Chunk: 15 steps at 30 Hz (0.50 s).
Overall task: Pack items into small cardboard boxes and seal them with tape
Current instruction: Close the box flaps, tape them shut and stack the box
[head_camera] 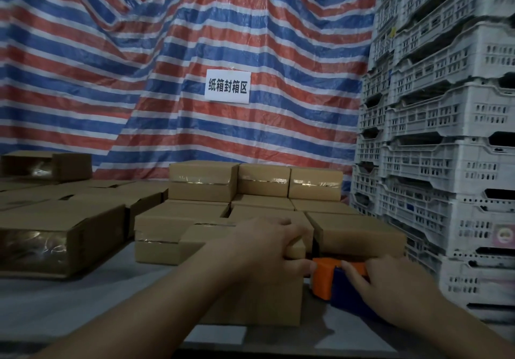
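The left hand [274, 250] grips one small cardboard box [252, 293] beneath it on the worktop [69, 303]. The right hand [390, 283] clasps one orange-and-blue tape dispenser [330, 280] beside that box. Beyond both, perhaps ten sealed boxes [315, 184], some hidden.

A small brown cardboard box [250, 300] is sitting on the grey bench [55, 311] near its front edge, its top covered by a hand so the flaps are not showing. An orange and blue plastic tape dispenser [331, 283] is lying just beside the box's right side, its orange end nearest the box. Behind them, sealed brown cardboard boxes [278, 183] with shiny clear tape across their seams are standing in close rows, some stacked two high.
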Available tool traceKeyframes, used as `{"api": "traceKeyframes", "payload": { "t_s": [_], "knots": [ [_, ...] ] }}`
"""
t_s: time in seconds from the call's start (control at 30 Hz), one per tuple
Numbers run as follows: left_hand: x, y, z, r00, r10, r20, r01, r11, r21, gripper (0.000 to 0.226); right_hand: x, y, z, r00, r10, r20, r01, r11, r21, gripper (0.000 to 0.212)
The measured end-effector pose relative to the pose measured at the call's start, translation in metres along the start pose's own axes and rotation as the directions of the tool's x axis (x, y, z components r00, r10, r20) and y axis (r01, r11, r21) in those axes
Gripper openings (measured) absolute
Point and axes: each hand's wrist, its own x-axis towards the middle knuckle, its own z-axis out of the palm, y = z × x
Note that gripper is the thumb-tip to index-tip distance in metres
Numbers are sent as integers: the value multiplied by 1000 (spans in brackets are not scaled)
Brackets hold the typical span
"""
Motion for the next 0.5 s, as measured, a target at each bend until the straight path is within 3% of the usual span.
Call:
{"api": "traceKeyframes", "payload": {
  "t_s": [0.1,0.2,0.33,0.37,0.43,0.5],
  "knots": [
    [-1,2,-2,1000,10,10,-9,1000,-17,57,5,1,-5,1000,-3,10,4,999,-33,72],
    [0,4,-3,1000,-5,18,5,1000,-8,54,12,-1,-14,994,17,-111,-19,1000,-19,75],
    [2,0,-3,999,-13,40,15,998,-58,72,24,-14,-35,969,46,-242,13,971,237,73],
    [1,-3,-4,998,-31,58,38,990,-133,82,26,-21,-39,972,44,-231,50,921,387,72],
    [-2,-7,-11,997,-57,48,70,933,-352,94,30,-40,-43,990,49,-130,60,696,715,66],
    [-7,-12,-19,994,-84,-72,39,873,-486,93,33,-61,-40,998,34,57,-66,458,887,62]
  ]
}}
